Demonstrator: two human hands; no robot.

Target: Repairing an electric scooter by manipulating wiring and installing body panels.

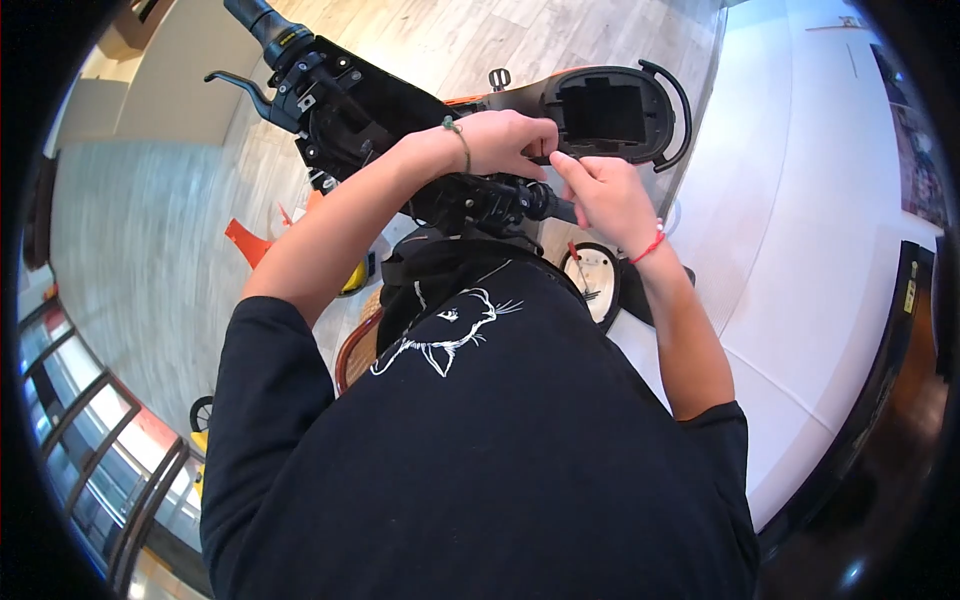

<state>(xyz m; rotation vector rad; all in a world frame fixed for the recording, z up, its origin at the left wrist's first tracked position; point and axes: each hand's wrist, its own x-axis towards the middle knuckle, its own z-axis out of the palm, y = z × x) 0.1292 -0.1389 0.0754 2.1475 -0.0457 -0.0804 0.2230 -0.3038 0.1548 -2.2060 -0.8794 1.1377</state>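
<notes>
Both my hands are over the partly stripped front of a black electric scooter [390, 98]. My left hand [505, 140] reaches across its middle with curled fingers. Close beside it, my right hand [608, 195] has thumb and fingers pressed together. Whatever the fingertips of either hand pinch is too small or hidden to make out. Under my right hand lies the right handlebar grip [550, 205]; whether I touch it, I cannot tell. At the far left are the left handlebar grip [268, 30] and a brake lever [240, 88]. Exposed black clamps and cables [470, 205] sit below my left wrist.
Beyond my hands, the scooter's rear has an uncovered dark compartment [600, 110] and a curved black grab bar [683, 115]. A pale-lined seat-like part [592, 275] lies near my right forearm. Orange panels [250, 243] are on the wooden floor at left. A white wall [760, 200] rises at right.
</notes>
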